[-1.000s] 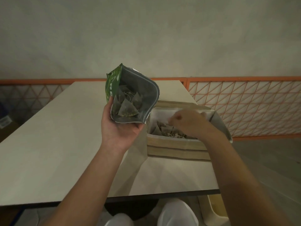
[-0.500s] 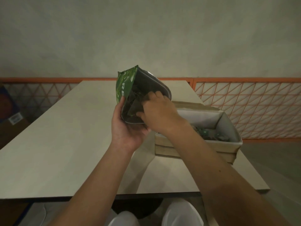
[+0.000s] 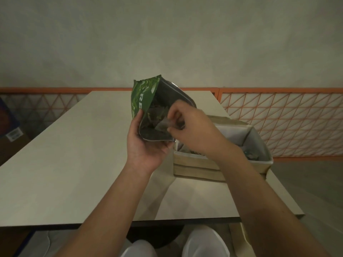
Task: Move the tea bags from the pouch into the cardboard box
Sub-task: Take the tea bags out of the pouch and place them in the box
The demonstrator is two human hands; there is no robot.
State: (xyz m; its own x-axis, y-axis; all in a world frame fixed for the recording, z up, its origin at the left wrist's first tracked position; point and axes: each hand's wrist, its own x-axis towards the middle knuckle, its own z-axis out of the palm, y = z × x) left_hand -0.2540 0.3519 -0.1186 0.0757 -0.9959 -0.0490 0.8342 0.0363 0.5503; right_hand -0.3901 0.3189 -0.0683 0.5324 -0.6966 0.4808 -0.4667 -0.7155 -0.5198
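Leftmost, floor item: a dark box with a white label point(image 3: 13, 135) sits low at the frame's edge, beside the table; its print is too blurred to read
Table: a pale tabletop point(image 3: 74, 164) runs from the near edge away toward the wall; a dark rim shows along its near side
Left hand: the left hand point(image 3: 146, 145) grips the pouch from below, thumb up along the green front, fingers curled under the lower lip; it holds the pouch above the table, mouth tilted toward the camera
Pouch: a green pouch point(image 3: 143, 97) with white lettering and a dark grey inside, open wide; several tea bags lie heaped inside it
Tea bag: one pale pyramid tea bag point(image 3: 164, 125) sits at the pouch mouth, pinched between thumb and fingertips of the right hand
Right hand: the right hand point(image 3: 193, 128) reaches across the pouch opening, fingers bent and closed on that tea bag; the forearm crosses over the near-left part of the box
Cardboard box: a tan cardboard box point(image 3: 194, 166) with a white lining stands on the table just right of the pouch; dark tea bags point(image 3: 250, 155) lie inside, partly hidden by the arm
Railing: an orange lattice railing point(image 3: 287, 123) runs behind the table, below a plain grey wall point(image 3: 167, 38)
Below: white-clad knees point(image 3: 204, 242) show under the table edge
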